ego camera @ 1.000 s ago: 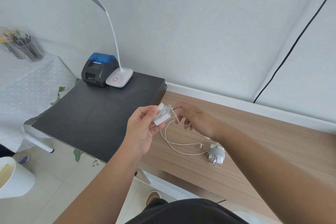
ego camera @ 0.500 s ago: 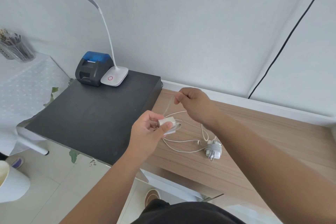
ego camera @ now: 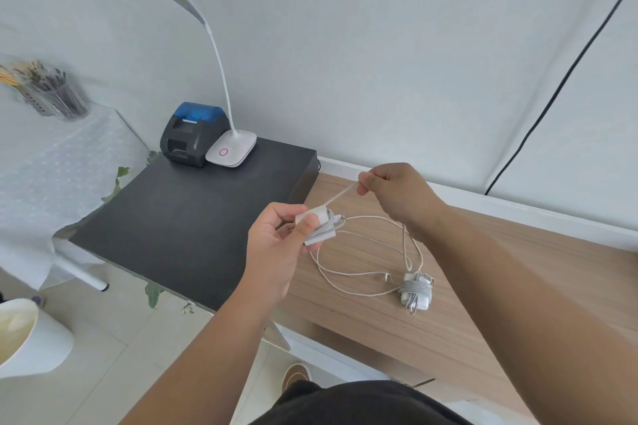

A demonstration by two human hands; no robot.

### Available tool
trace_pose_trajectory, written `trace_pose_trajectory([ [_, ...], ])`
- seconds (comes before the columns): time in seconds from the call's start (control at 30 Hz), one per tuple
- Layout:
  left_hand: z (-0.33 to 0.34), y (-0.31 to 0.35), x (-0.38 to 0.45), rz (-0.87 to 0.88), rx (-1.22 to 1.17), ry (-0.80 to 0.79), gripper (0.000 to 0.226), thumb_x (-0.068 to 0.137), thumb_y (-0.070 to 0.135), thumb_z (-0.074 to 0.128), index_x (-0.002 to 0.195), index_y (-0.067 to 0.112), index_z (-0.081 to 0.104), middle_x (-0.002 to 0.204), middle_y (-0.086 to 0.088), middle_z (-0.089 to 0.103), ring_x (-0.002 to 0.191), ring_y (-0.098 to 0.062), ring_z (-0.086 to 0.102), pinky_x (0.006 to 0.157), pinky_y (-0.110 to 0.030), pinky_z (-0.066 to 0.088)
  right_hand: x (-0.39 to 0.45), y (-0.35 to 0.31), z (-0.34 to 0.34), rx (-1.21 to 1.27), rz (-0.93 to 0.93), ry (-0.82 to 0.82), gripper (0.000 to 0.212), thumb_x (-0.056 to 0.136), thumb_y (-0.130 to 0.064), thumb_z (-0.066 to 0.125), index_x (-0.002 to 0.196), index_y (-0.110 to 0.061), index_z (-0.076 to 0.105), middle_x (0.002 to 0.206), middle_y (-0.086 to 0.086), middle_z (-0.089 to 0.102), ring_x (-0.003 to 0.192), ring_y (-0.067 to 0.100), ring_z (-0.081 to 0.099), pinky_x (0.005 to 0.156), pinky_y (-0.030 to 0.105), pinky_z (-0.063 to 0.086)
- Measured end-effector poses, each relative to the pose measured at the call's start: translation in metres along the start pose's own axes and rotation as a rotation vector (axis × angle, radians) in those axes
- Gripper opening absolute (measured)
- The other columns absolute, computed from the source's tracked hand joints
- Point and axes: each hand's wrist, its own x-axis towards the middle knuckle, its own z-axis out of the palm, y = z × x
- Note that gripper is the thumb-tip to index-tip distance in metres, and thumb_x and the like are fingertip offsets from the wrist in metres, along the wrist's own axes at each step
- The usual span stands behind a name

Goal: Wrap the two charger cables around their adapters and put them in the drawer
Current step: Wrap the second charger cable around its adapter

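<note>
White cable runs taut between the two hands, above the near-left part of the wooden counter. Left hand grips the small white adapter; thumb and fingers are curled round it, with a few turns of cable already on its body. Right hand sits at 2 o'clock from the adapter, fingers curled, thumb and forefinger pinching the cable.

Change since half a second ago: right hand has gone further up and out toward 1 o'clock, and the stretch of cable between hand and adapter, slack before, is now a straight line. A second ago the same hand was right beside the adapter. Reading: one winding stroke, drawn tight before the next turn.

Remaining slack hangs from the right hand and lies in loose loops on the counter, its free plug end near the second adapter. That second adapter lies at 4 o'clock from the hands, its cable fully wound, apart from both hands.

Judgement: first charger done, second only partly wound; several more turns are needed. No open drawer is visible, so stowing has not begun. Risk: loops on the counter may snag the wound adapter as the slack is drawn in.
</note>
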Motion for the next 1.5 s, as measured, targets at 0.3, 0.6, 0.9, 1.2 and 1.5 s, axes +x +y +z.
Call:
trace_pose_trajectory([
  [0.3, 0.018, -0.004, 0.021, -0.010, 0.025, 0.266, 0.020, 0.083, 0.011, 0.075, 0.097, 0.008, 0.061, 0.081, 0.001, 0.064, 0.077, -0.017, 0.070, 0.066, -0.033, 0.060, -0.035, -0.003, 0.031, -0.138, -0.149, -0.113, 0.033, 0.098, -0.024, 0.044, 0.075, -0.013, 0.064, 0.052, -0.009, 0.045, 0.045, 0.004, 0.040, 0.051, 0.024, 0.035],
  [0.6, 0.047, 0.001, 0.024, -0.084, -0.140, 0.272, 0.026, 0.082, 0.013, 0.076, 0.099, 0.004, 0.059, 0.091, -0.008, 0.062, 0.070, -0.017, 0.065, 0.052, -0.023, 0.052, -0.044, 0.014, 0.038, -0.303, -0.334, -0.129, 0.022, 0.102, -0.029, 0.035, 0.089, -0.017, 0.049, 0.058, -0.009, 0.044, 0.062, 0.022, 0.047, 0.061, 0.035, 0.042],
  [0.9, 0.042, 0.015, 0.031, -0.357, -0.362, 0.021, 0.028, 0.090, 0.031, 0.062, 0.102, 0.005, 0.065, 0.086, -0.006, 0.071, 0.068, -0.013, 0.070, 0.055, -0.025, 0.056, -0.029, 0.025, 0.013, -0.184, -0.366, -0.270, 0.029, 0.101, -0.028, 0.043, 0.074, -0.031, 0.053, 0.057, -0.023, 0.054, 0.054, -0.001, 0.047, 0.056, 0.015, 0.033],
  [1.2, 0.020, 0.031, 0.029, -0.293, -0.068, -0.221, 0.020, 0.094, 0.030, 0.053, 0.099, 0.020, 0.070, 0.090, 0.003, 0.074, 0.070, -0.010, 0.068, 0.054, -0.020, 0.055, -0.011, 0.026, 0.006, -0.291, -0.362, -0.471, 0.026, 0.098, -0.040, 0.045, 0.078, -0.033, 0.061, 0.063, -0.015, 0.055, 0.057, 0.004, 0.045, 0.065, 0.027, 0.041],
  [1.5, 0.010, 0.029, 0.018, -0.232, 0.017, -0.219, 0.046, 0.061, 0.025, 0.079, 0.106, 0.023, 0.070, 0.101, 0.003, 0.075, 0.093, -0.016, 0.068, 0.073, -0.024, 0.057, -0.012, 0.028, 0.013, -0.207, -0.383, -0.561, 0.030, 0.100, -0.034, 0.046, 0.075, -0.029, 0.061, 0.058, -0.014, 0.046, 0.055, 0.005, 0.038, 0.062, 0.022, 0.034],
])
